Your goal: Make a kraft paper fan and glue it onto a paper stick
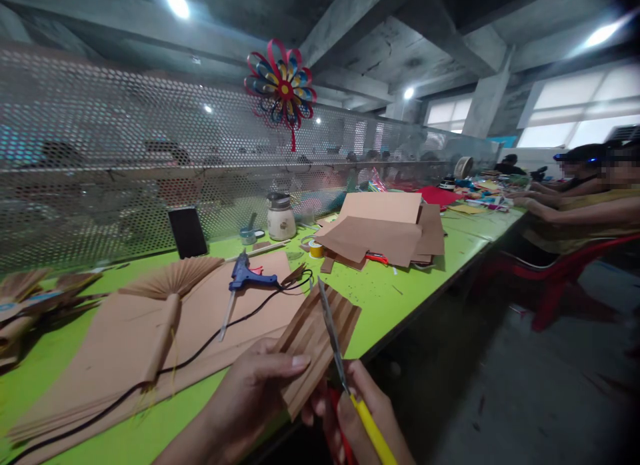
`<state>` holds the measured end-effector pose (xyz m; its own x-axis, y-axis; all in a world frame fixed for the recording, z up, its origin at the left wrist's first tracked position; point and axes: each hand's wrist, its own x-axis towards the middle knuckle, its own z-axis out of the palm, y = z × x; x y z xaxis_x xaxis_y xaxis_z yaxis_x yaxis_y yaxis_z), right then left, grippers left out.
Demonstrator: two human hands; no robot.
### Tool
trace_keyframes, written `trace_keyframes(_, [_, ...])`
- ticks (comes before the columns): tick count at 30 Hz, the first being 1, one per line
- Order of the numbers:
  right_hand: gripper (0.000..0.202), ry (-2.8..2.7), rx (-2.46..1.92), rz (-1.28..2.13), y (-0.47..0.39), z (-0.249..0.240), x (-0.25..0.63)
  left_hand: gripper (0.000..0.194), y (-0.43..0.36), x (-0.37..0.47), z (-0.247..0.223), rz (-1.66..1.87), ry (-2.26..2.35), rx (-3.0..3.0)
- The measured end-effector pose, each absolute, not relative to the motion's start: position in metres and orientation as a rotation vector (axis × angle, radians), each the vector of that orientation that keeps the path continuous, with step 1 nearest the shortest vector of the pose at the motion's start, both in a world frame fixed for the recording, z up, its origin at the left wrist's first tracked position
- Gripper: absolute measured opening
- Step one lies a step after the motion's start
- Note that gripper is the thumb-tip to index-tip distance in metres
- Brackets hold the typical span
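Observation:
Between the thumb and fingers of my left hand point(260, 382) is a strip of brown pleated paper point(305, 338), tilted up over the table's front edge. My right hand point(370, 405) grips a pair of scissors point(373, 428) with yellow and red handles. The metal blades point up and lie against the pleated paper, one blade showing in front of it. The lower fingers of both hands are partly hidden. Left of my hands, a blue glue gun point(250, 277) with a glue stick rests on brown paper sheets point(215, 318).
A folded paper fan point(167, 312) lies on the sheets, the black cord point(200, 352) crossing them. Stacked brown cardboard point(375, 235), a red cutter point(377, 258), a thermos jug point(281, 218) and a dark tablet point(187, 232) occupy the green table point(380, 298). Co-workers sit far right.

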<state>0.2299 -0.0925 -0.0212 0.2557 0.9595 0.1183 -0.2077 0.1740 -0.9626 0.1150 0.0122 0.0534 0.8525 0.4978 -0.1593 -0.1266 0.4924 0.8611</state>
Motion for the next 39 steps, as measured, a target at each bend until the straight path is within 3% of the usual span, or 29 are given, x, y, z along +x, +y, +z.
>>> trace_keyframes(39, [0.061,-0.761,-0.915,1.034,-0.078,-0.033,0.218,0.022,0.001,0.115,0.049,0.27,0.378,0.922])
